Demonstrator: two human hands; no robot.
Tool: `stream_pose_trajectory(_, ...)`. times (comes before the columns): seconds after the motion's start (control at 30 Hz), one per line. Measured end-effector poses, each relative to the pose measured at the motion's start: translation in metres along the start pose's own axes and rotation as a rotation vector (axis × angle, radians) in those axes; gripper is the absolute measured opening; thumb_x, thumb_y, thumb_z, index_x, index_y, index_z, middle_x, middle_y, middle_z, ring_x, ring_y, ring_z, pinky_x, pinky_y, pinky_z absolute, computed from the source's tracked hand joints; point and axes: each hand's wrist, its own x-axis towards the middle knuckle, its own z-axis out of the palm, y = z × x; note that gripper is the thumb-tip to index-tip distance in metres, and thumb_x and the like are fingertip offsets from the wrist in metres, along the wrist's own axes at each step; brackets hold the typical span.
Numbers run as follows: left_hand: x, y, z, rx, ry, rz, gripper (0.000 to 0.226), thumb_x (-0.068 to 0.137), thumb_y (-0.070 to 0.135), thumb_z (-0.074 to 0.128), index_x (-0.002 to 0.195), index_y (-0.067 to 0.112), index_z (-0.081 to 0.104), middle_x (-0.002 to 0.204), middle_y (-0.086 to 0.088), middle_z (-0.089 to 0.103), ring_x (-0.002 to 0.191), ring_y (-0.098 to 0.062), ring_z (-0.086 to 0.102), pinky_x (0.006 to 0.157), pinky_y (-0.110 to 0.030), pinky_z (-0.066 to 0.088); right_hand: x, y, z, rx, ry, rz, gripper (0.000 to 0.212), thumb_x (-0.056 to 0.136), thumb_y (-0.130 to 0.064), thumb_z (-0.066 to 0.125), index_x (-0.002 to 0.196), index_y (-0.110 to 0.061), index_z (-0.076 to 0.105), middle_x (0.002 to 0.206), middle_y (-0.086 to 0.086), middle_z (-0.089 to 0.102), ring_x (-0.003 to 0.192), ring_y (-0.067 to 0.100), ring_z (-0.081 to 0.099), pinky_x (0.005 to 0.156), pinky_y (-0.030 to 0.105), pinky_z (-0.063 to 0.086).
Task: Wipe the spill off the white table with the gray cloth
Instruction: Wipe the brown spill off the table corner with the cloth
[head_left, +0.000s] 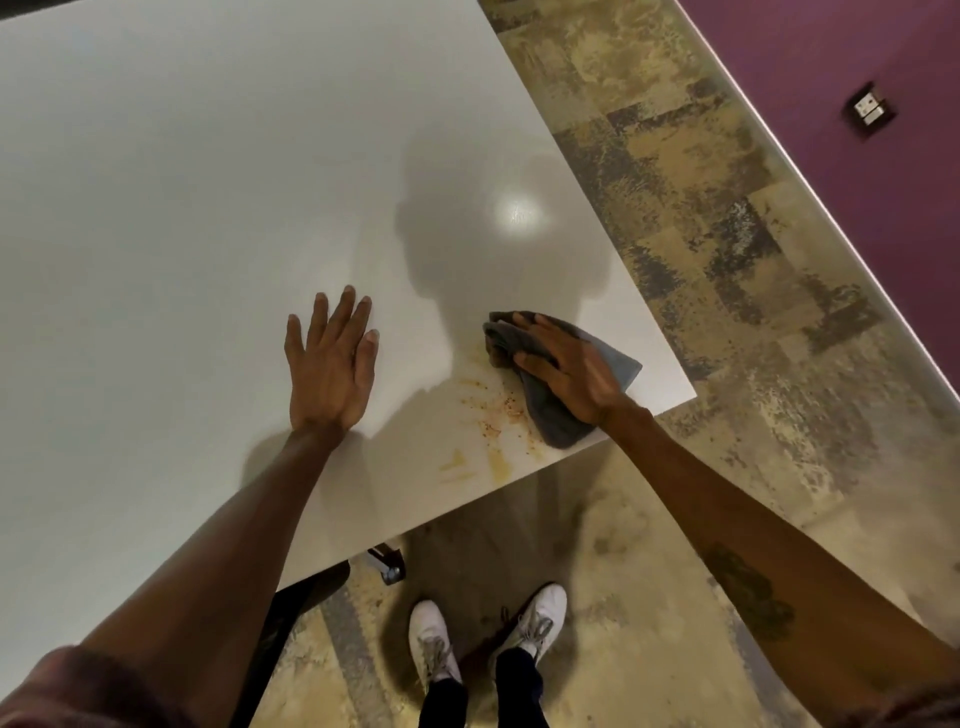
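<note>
Spill wipe | right hand (569, 371) pressed flat on bunched gray cloth (545, 410), near table corner | yellow-orange crumbed spill (491, 431) lay just left, uncleared | left hand (332, 364) open, bracing white table (182, 208) | advice: sweep inward, firm pressure.

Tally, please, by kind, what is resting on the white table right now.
Hands: 2, left hand flat on the table, right hand pressing the cloth
Gray cloth: 1
Spill patch: 1
Total: 4
</note>
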Motion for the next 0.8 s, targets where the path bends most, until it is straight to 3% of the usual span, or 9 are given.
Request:
stream_pose_trajectory(0.07, 0.000, 0.000, 0.000, 0.000, -0.003, -0.003, 0.055, 0.109, 0.045, 0.017, 0.158, 0.025, 0.032, 0.169, 0.006, 0.024, 0.159, -0.021, 0.012, 0.128, -0.055, 0.007, -0.011, -0.013, 0.008, 0.155, 0.019, -0.017, 0.045, 0.103, -0.040, 0.042, 0.147, -0.031, 0.038, 0.145, -0.020, 0.048, 0.132, -0.006, 0.040, 0.113, 0.015, 0.025)
stream_pose_trajectory(0.1, 0.000, 0.000, 0.000, 0.003, -0.004, -0.003, 0.055, 0.109, 0.045, 0.016, 0.158, 0.025, 0.032, 0.169, 0.006, 0.024, 0.159, -0.021, 0.011, 0.128, -0.055, 0.007, -0.016, -0.022, 0.016, 0.261, 0.054, -0.022, 0.047, 0.103, -0.039, 0.041, 0.148, -0.025, 0.037, 0.145, -0.019, 0.048, 0.134, -0.001, 0.044, 0.114, 0.011, 0.024)
stream_pose_trajectory(0.17, -0.001, -0.001, -0.001, 0.014, -0.004, -0.001, 0.055, 0.109, 0.045, 0.016, 0.159, 0.025, 0.031, 0.169, 0.005, 0.023, 0.159, -0.021, 0.011, 0.128, -0.055, 0.007, -0.025, -0.039, 0.041, 0.430, 0.248, 0.128, 0.064, 0.097, -0.048, 0.036, 0.148, -0.009, 0.036, 0.146, 0.002, 0.050, 0.136, 0.023, 0.047, 0.123, 0.025, 0.021)
stream_pose_trajectory(0.23, -0.001, 0.000, 0.000, 0.024, -0.006, 0.011, 0.054, 0.109, 0.044, 0.017, 0.159, 0.026, 0.031, 0.169, 0.006, 0.023, 0.159, -0.021, 0.010, 0.128, -0.055, 0.006, -0.028, -0.050, 0.053, 0.281, 0.411, 0.325, 0.057, 0.099, -0.039, 0.041, 0.146, -0.007, 0.040, 0.144, 0.013, 0.052, 0.135, 0.029, 0.048, 0.120, 0.033, 0.030)
stream_pose_trajectory(0.3, -0.001, 0.000, 0.000, 0.016, -0.010, 0.010, 0.053, 0.110, 0.042, 0.020, 0.159, 0.026, 0.031, 0.169, 0.006, 0.022, 0.159, -0.020, 0.010, 0.128, -0.054, 0.006, -0.026, -0.061, 0.064, 0.134, 0.537, 0.431, 0.052, 0.103, -0.033, 0.043, 0.149, -0.010, 0.037, 0.152, 0.011, 0.045, 0.143, 0.027, 0.039, 0.121, 0.033, 0.027)
stream_pose_trajectory(0.4, 0.000, 0.001, 0.000, 0.022, -0.002, 0.006, 0.052, 0.109, 0.038, 0.025, 0.159, 0.024, 0.033, 0.168, 0.004, 0.024, 0.159, -0.022, 0.013, 0.128, -0.055, 0.008, -0.010, -0.079, 0.080, 0.099, 0.700, 0.606, 0.053, 0.105, -0.032, 0.039, 0.152, -0.009, 0.030, 0.157, 0.010, 0.036, 0.148, 0.024, 0.029, 0.125, 0.035, 0.019)
stream_pose_trajectory(0.5, -0.001, 0.000, -0.001, 0.071, 0.040, 0.068, 0.051, 0.110, 0.034, 0.029, 0.157, 0.017, 0.036, 0.166, -0.004, 0.029, 0.157, -0.029, 0.019, 0.126, -0.058, 0.015, 0.014, -0.092, 0.088, 0.070, 0.824, 0.752, 0.054, 0.106, -0.034, 0.036, 0.152, -0.006, 0.030, 0.157, 0.011, 0.037, 0.148, 0.025, 0.030, 0.124, 0.037, 0.023)
stream_pose_trajectory(0.63, 0.002, 0.002, -0.004, 0.113, 0.012, 0.055, 0.052, 0.110, 0.036, 0.026, 0.157, 0.019, 0.037, 0.166, -0.005, 0.030, 0.157, -0.030, 0.021, 0.125, -0.059, 0.017, 0.054, -0.093, 0.080, 0.068, 0.889, 0.804, 0.054, 0.106, -0.033, 0.036, 0.152, -0.004, 0.030, 0.157, 0.014, 0.036, 0.148, 0.027, 0.031, 0.124, 0.041, 0.025)
stream_pose_trajectory(0.8, 0.003, 0.001, -0.006, 0.098, -0.017, 0.050, 0.055, 0.108, 0.039, 0.022, 0.159, 0.021, 0.033, 0.169, -0.003, 0.023, 0.159, -0.028, 0.013, 0.126, -0.060, 0.014, 0.095, -0.089, 0.069, 0.035, 0.855, 0.743, 0.054, 0.106, -0.031, 0.038, 0.150, -0.002, 0.032, 0.155, 0.017, 0.038, 0.146, 0.031, 0.033, 0.122, 0.045, 0.028)
